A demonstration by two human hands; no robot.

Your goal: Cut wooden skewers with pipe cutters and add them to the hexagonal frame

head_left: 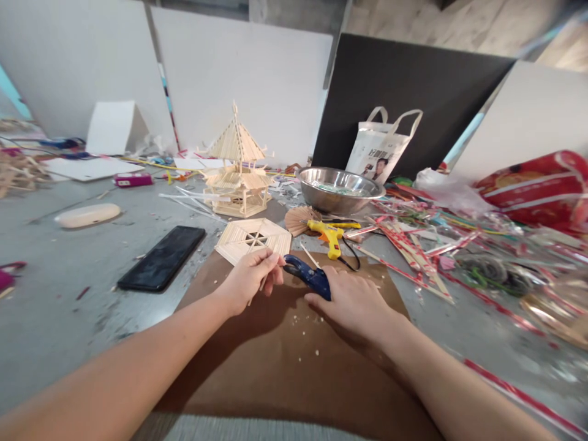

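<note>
- Left of the frame, our white case [87, 215] and phone [162, 258] lie on the grey table [151, 321], the phone nearer the middle.
- Upper middle, our model [236, 147] stands upright, a pale tiered tower made of slats. Just below it the panel [232, 239], flat and six-sided with a spoked hole, overlaps the far edge of the brown mat [257, 380].
- In the middle, our left hand [250, 278] pinches a thin stick [263, 284] between thumb and fingers, over the mat and in front of the panel.
- Just right of it, the blue tool [307, 275] points toward those fingertips; blur hides whether it touches the stick. Pale crumbs [316, 353] dot the mat below.
- Our right hand [356, 300] is wrapped over the tool's near end; how hard it squeezes, we cannot tell.
- We judge the step in hand to be trimming the stick. The next move seems to call for a steady pinch, fingertips clear of the tool's working end, and an even squeeze.
- Beyond the right hand lies the yellow glue gun [331, 236], with the steel bowl [340, 199] behind.
</note>
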